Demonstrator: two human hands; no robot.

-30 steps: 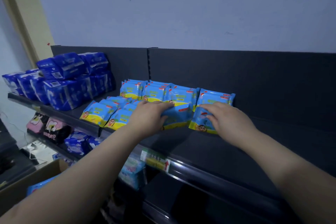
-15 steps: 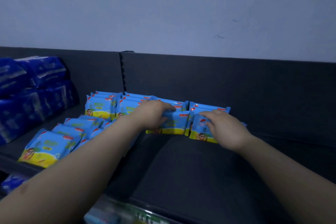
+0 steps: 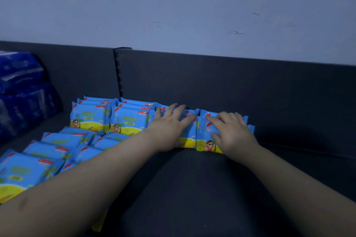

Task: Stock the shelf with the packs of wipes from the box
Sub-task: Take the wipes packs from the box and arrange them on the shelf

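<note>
Blue and yellow packs of wipes stand in a row against the back of the dark shelf (image 3: pixel 192 188). My left hand (image 3: pixel 169 129) lies flat with straight fingers on the front of one upright pack (image 3: pixel 187 136). My right hand (image 3: pixel 231 132) presses with spread fingers on the rightmost upright pack (image 3: pixel 205 136). Two more upright stacks of packs (image 3: pixel 90 117) (image 3: pixel 131 121) stand to the left. Several packs (image 3: pixel 25 171) lie flat in front of them at the left. The box is out of view.
Dark blue wrapped bundles (image 3: pixel 21 90) are stacked at the far left of the shelf. A slotted upright (image 3: pixel 118 75) divides the dark back panel. The shelf surface right of the packs is bare, with the pale wall above.
The view has moved closer and rightward along the shelf. Both hands have flattened against the two rightmost packs and pushed them upright toward the back panel.
</note>
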